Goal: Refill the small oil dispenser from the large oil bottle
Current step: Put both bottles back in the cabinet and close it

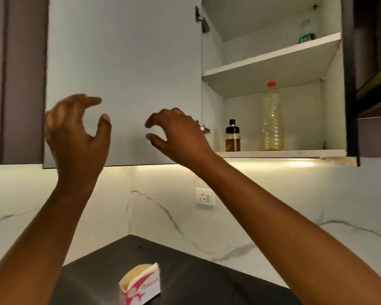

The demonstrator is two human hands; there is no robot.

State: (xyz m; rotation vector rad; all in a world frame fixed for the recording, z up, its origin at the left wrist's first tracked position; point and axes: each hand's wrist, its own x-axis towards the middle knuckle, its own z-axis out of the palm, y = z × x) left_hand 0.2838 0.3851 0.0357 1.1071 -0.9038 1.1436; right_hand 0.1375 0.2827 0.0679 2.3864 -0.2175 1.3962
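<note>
A large clear plastic oil bottle [272, 119] with a red cap stands upright on the lower shelf of the open wall cabinet [282, 153]. It holds a little pale oil at its base. Left of it stands the small glass oil dispenser [233, 136] with a black top and dark oil in its lower half. My right hand [176, 133] is raised in front of the cabinet door, left of the dispenser, fingers loosely curled, holding nothing. My left hand [77, 130] is raised further left, fingers spread and curved, also holding nothing.
The pale cabinet door [128, 62] hangs swung open behind both hands. A green-labelled container [307, 33] sits on the upper shelf. Below, a dark countertop [196, 278] carries a red and white paper carton [142, 285]. A wall socket [204, 197] is set in the marble backsplash.
</note>
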